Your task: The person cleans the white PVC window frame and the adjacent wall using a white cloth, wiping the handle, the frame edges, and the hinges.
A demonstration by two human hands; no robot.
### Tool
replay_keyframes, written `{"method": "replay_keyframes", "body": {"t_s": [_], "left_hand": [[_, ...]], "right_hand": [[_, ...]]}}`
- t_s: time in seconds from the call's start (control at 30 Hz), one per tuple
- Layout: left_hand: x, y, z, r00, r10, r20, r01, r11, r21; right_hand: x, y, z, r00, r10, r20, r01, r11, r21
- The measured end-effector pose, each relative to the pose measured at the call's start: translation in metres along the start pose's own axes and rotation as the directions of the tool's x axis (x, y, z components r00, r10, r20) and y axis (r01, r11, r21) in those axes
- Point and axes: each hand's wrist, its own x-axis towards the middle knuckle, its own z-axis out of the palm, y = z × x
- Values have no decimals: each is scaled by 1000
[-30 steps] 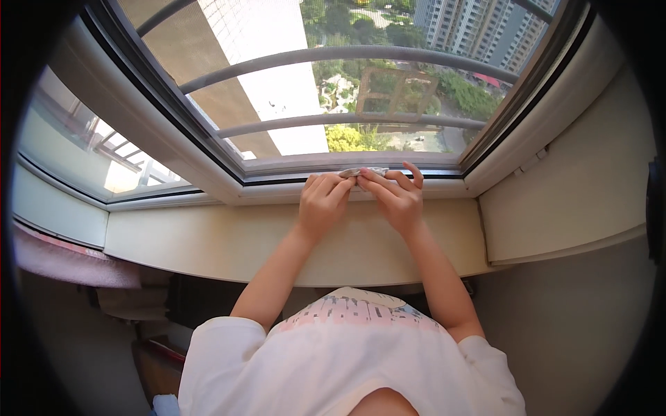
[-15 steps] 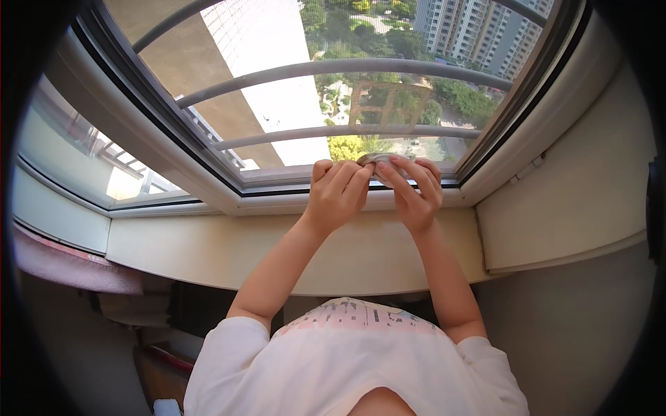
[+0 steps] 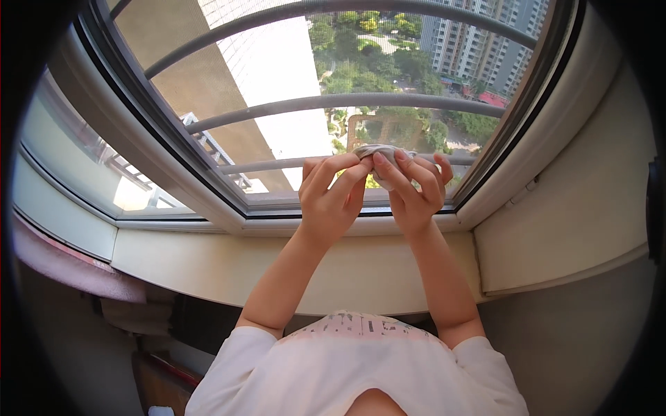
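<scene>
Both hands are raised in front of the window, close together over its lower frame. Between them is a small, bunched grey-white cloth (image 3: 380, 150). My left hand (image 3: 330, 199) pinches its left end with the fingertips, the other fingers bent. My right hand (image 3: 417, 194) grips the cloth from the right, thumb and fingers pressed to it, the little finger lifted. Part of the cloth is hidden behind the fingers.
A pale sill (image 3: 333, 270) runs below my forearms. The white window frame (image 3: 277, 223) surrounds a mesh-covered pane with grey curved bars (image 3: 347, 102) beyond it. Trees and tall buildings lie far below. At left hangs a pink towel-like cloth (image 3: 76, 267).
The view has tilted up, so the sill and bars sit lower in the picture. My hands stay on the cloth, and my left fingers have spread a little.
</scene>
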Motion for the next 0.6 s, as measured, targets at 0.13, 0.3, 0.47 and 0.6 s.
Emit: {"method": "replay_keyframes", "body": {"t_s": [0.13,0.3,0.47,0.6], "left_hand": [[-21,6,4,998,-51,24,50,999,19],[43,-3,-14,998,18,-65,-9,992,126],[94,16,-18,996,-4,-89,14,995,103],[74,18,-16,994,-39,-107,47,996,79]], "right_hand": [[-25,6,2,999,-38,-31,36,997,-66],[52,-8,13,997,-51,-57,48,998,-51],[102,-6,5,994,-21,-105,20,1000,-7],[92,-9,5,992,-59,-109,53,997,-56]]}}
